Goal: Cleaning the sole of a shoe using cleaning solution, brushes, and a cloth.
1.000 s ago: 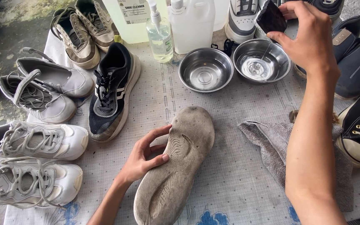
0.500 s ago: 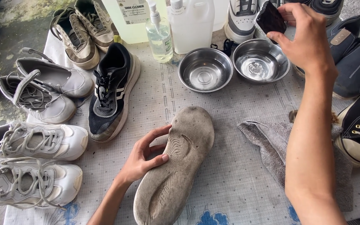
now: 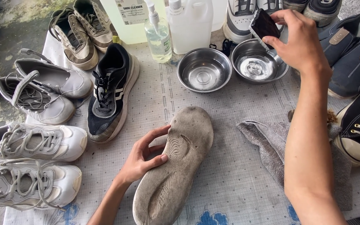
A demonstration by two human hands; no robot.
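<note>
The left hand [image 3: 140, 160] is steadying the dirty upturned sole [image 3: 176, 166]. At one o'clock, the right hand [image 3: 298, 39] is gripping a dark brush [image 3: 264, 25] over the steel bowl [image 3: 255, 66].

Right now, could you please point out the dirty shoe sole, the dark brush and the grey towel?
Shoe sole [image 3: 176, 166], head view, middle of the tread.
Brush [image 3: 264, 24], head view, dark face.
Towel [image 3: 267, 143], head view, left fold.
</note>
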